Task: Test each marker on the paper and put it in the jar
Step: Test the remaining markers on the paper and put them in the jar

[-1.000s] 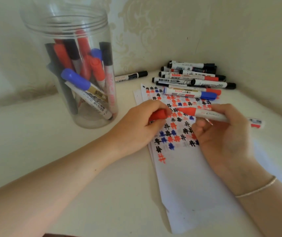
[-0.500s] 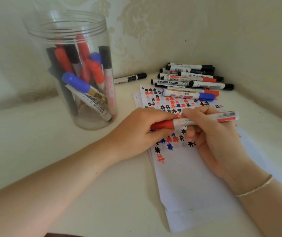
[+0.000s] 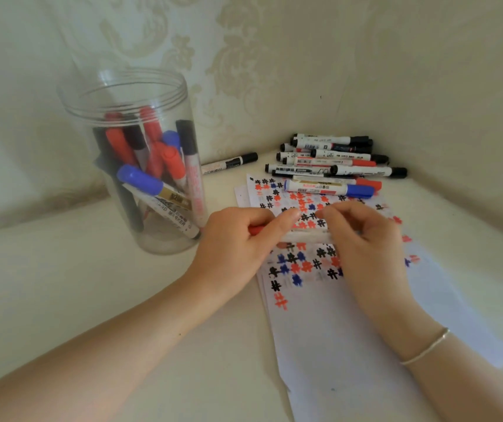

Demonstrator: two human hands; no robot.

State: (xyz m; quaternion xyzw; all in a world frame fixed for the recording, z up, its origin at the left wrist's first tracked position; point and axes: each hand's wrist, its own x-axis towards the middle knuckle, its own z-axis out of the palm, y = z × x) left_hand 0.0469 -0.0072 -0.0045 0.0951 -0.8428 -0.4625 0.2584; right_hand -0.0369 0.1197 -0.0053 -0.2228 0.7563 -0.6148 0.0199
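A red marker (image 3: 305,236) lies level between both hands over the paper (image 3: 350,324). My left hand (image 3: 238,248) grips its red-capped end, and my right hand (image 3: 366,239) grips the white barrel. The paper's far half is covered with black, red and blue hash marks. The clear jar (image 3: 128,95) stands at the left, holding several red, black and blue markers. A pile of markers (image 3: 332,161) lies in the back corner. A blue marker (image 3: 329,187) rests on the paper's far edge.
One black-capped marker (image 3: 228,163) lies apart by the wall, between jar and pile. Patterned walls close in the corner behind and to the right. The pale tabletop (image 3: 61,284) spreads to the left and front of the jar.
The cap has gone back on the red marker. My hands have drawn together along it, and it now lies level over the paper. The view has tilted down a little.
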